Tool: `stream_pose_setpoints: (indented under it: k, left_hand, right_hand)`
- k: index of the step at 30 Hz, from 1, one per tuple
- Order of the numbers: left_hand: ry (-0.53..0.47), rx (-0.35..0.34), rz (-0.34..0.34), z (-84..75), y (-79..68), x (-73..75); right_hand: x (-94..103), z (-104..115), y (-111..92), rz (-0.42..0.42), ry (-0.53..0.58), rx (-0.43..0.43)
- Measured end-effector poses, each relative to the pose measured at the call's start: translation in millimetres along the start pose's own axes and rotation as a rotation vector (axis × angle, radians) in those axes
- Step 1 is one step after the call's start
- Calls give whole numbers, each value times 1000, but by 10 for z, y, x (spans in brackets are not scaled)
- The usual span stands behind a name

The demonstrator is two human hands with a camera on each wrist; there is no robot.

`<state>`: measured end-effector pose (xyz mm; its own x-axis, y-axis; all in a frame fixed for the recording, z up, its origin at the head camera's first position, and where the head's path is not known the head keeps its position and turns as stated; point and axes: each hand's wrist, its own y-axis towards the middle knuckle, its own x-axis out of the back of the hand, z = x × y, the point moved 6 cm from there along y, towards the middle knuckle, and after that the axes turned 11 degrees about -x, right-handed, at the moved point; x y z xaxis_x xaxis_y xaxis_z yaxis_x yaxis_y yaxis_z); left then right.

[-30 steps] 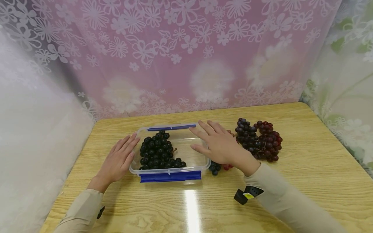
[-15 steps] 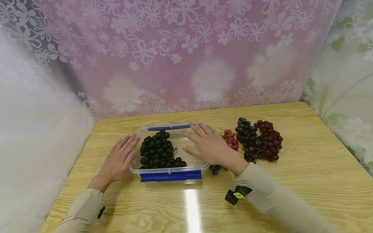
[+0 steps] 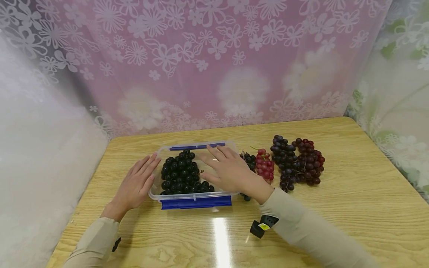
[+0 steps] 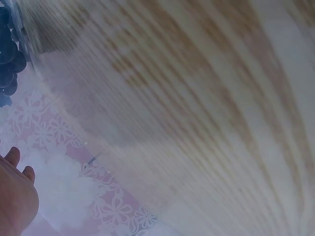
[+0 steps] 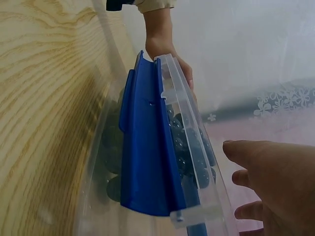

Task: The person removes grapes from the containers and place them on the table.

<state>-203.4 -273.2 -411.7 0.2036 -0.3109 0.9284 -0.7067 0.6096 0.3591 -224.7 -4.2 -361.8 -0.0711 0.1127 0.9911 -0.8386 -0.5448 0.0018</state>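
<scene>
A clear plastic container (image 3: 196, 195) with blue latch flaps stands on the table, and a bunch of black grapes (image 3: 181, 173) fills its left part. My left hand (image 3: 135, 182) lies with straight fingers against the container's left rim. Over the container's right half is my right hand (image 3: 231, 173), fingers spread and holding nothing. In the right wrist view the near blue latch flap (image 5: 150, 142) hangs outward, with the right fingers (image 5: 248, 179) beside the rim. The left wrist view shows part of the left hand (image 4: 17, 191) and dark grapes (image 4: 7, 59) at its edge.
Right of the container lie a small bunch of red grapes (image 3: 264, 165) and dark grapes (image 3: 248, 160) partly behind the right hand. Farther right are a blue-black bunch (image 3: 284, 158) and a dark red bunch (image 3: 310, 162). A floral pink curtain (image 3: 214, 74) hangs behind the table (image 3: 352, 208).
My right hand has moved left over the container, uncovering the red grapes and some dark grapes at its right. The left hand and container have stayed in place.
</scene>
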Motion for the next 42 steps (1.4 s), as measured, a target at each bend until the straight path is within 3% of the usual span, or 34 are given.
stream_pose_setpoints:
  k: [15, 22, 27, 36, 42]
  left_hand:
    - [5, -7, -15, 0, 0, -14]
    - [5, -6, -19, 6, -2, -14]
    - [3, -14, -23, 2, 6, -8]
    - [-2, -12, -21, 8, 8, -12]
    - [-4, -10, -26, 7, 6, -7]
  right_hand:
    - [-79, 136, 70, 39, 47, 1]
    - [-4, 193, 116, 29, -35, 34]
    - [70, 209, 162, 103, -55, 38]
    - [115, 194, 314, 261, -35, 203]
    - [117, 203, 369, 243, -26, 226]
